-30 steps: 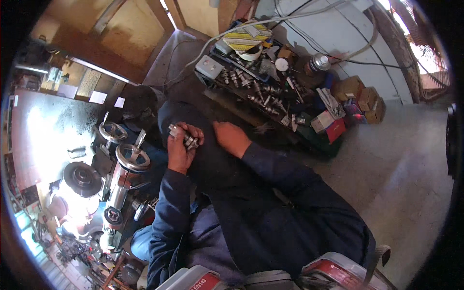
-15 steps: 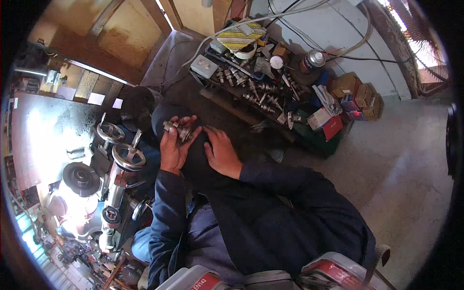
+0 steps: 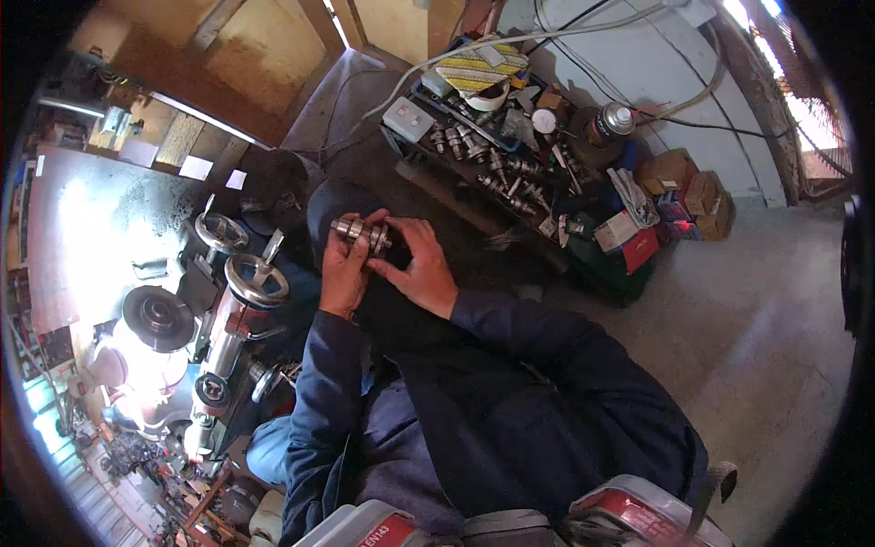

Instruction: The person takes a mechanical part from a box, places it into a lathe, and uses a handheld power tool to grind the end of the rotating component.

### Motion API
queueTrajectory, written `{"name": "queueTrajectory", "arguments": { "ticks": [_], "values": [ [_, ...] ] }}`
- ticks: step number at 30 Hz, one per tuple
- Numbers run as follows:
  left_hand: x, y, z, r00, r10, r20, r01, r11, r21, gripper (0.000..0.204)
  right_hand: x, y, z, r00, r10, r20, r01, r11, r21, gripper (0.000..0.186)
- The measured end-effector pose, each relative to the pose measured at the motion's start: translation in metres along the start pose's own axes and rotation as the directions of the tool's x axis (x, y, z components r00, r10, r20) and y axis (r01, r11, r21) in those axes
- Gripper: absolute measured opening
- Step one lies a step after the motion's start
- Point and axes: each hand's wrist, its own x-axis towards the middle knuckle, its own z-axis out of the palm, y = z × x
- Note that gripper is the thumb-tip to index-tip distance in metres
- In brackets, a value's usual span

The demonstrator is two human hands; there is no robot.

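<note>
A short metal camshaft (image 3: 361, 233) with shiny steps and lobes lies across my two hands, above my dark-trousered knee. My left hand (image 3: 344, 276) is closed round its left and middle part from below. At the right end, the thumb and fingers of my right hand (image 3: 422, 266) close in on the part; the exact contact of the fingertips is partly hidden. Similar camshafts (image 3: 469, 143) lie in a loose heap on the bench beyond my hands.
On the bench are a grey box (image 3: 408, 119), a roll of white tape (image 3: 489, 98), a yellow striped packet (image 3: 481, 68) and a spray can (image 3: 612, 120). Cardboard boxes (image 3: 663, 170) stand at its right. To my left is a machine with handwheels (image 3: 257, 279) and a round dark wheel (image 3: 159, 318).
My right hand has come up from my thigh to the camshaft's right end, which it now grips. The camshaft has turned more level in my left hand. The whole view has shifted slightly.
</note>
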Motion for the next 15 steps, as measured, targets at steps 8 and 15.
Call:
{"name": "queueTrajectory", "arguments": {
  "ticks": [8, 15],
  "values": [
    [-0.013, -0.007, -0.004, 1.000, -0.027, -0.011, 0.026, 0.996, -0.084, 0.047, 0.001, 0.004, -0.004, 0.999, 0.014, 0.034, -0.016, 0.998, 0.055, 0.056],
    [-0.023, -0.003, 0.008, 0.983, 0.020, -0.182, 0.015, 0.982, 0.189, 0.048, 0.006, 0.010, -0.010, 0.996, -0.043, 0.078, 0.036, 0.996, 0.079, 0.051]
  ]
}}
